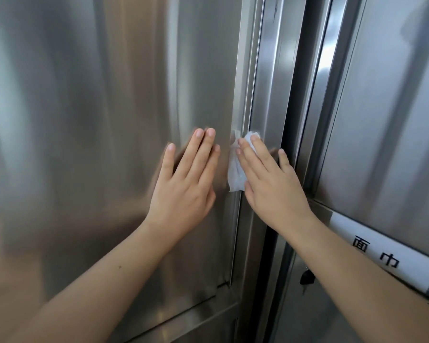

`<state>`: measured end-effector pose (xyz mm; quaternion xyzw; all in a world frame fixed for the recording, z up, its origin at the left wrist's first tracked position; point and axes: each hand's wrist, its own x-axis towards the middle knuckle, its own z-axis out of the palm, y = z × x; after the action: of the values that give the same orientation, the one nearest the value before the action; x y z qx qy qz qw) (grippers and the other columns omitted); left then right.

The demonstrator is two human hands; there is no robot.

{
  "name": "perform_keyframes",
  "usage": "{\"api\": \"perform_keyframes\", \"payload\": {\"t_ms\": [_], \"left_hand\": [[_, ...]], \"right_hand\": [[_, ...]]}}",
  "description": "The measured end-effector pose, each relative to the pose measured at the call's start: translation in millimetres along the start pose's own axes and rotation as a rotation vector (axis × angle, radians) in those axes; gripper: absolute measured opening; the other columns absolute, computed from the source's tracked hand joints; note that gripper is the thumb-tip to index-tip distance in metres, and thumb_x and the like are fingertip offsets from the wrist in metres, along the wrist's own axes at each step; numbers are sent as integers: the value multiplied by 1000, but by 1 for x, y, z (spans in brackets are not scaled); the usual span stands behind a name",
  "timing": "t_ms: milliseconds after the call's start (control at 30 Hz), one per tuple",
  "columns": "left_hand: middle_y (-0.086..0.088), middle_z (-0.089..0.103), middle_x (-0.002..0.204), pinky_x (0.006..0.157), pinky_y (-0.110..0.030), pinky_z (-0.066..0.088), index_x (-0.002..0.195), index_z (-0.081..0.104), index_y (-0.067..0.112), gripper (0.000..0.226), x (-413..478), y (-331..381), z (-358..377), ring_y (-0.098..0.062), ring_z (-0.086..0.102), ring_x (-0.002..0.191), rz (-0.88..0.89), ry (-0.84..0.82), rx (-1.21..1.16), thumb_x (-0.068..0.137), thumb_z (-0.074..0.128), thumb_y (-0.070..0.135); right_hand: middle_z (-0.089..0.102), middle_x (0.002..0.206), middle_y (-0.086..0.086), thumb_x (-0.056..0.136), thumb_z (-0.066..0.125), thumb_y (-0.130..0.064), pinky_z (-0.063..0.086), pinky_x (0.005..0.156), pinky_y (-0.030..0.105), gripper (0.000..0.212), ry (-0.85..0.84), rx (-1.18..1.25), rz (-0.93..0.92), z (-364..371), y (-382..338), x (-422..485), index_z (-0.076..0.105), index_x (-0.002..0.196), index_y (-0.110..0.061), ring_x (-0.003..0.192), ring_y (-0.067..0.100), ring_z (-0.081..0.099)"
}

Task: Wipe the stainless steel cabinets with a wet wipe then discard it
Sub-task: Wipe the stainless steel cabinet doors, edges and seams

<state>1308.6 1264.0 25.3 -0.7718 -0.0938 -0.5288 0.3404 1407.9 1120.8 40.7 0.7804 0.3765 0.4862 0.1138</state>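
Your right hand (270, 184) presses the wet wipe (234, 169) flat-fingered against the steel cabinet door (109, 95) edge, while your left hand (186, 186) rests open-palmed on the door, gripping nothing.

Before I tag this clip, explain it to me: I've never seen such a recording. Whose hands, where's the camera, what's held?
No machine here: a person wears one wide-angle camera on the head, looking down at their own two hands. The left hand lies flat, fingers straight, on a stainless steel cabinet door. The right hand presses a white wet wipe against the metal frame at that door's right edge, fingers straight. Further right, another door carries a white label with printed characters.
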Motion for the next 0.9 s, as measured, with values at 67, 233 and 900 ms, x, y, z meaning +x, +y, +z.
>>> {"api": "perform_keyframes", "payload": {"t_ms": [67,233,900], "left_hand": [[-14,35,147,107,-50,19,136,46,3,60,-10,4,0,-28,33,136,9,-23,5,77,53,15],[-12,33,148,107,-49,18,138,43,4,61,-39,10,4,-26,31,136,44,-70,14,79,46,16],[-6,26,151,110,-49,9,145,31,6,61,-99,24,17,-17,24,139,117,-67,130,87,38,23]], "right_hand": [[1,157,9,96,28,-29,28,108,46,62,-36,-18,-19,4,-6,-11,3,148,-6,143,25,-1],[-18,154,12,97,25,-26,19,111,50,67,-116,3,-36,20,-30,-35,-16,144,-2,141,27,-15],[10,155,7,88,44,-30,28,107,50,69,-160,144,46,72,-99,-111,16,146,-7,142,21,8]]}}
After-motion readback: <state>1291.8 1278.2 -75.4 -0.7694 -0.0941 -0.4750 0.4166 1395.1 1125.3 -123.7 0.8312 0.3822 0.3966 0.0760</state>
